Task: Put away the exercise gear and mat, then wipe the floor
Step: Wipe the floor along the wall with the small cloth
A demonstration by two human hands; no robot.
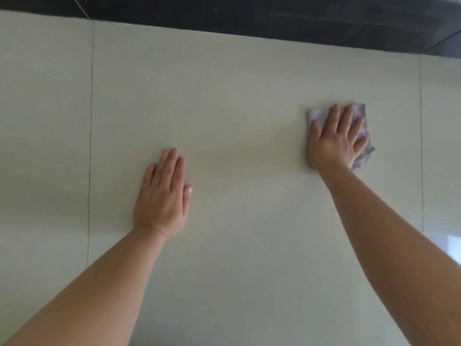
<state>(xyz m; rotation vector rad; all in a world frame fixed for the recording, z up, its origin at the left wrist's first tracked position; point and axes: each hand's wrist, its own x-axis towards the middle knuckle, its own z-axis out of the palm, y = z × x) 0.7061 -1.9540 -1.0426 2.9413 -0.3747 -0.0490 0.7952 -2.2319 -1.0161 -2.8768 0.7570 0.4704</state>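
Observation:
A pale cream tiled floor point(249, 96) fills the view. My right hand point(335, 138) lies flat with fingers spread on a small grey cloth point(318, 113), pressing it onto the floor at the right. The cloth's edges show above and to the right of the hand. My left hand point(163, 196) rests flat on the bare floor at centre left, fingers together, holding nothing. No exercise gear or mat is in sight.
A dark, almost black strip of tiles point(274, 18) runs along the far edge of the pale floor. Thin grout lines point(90, 146) cross the floor at left and right. A bright reflection point(452, 245) shows at the right edge.

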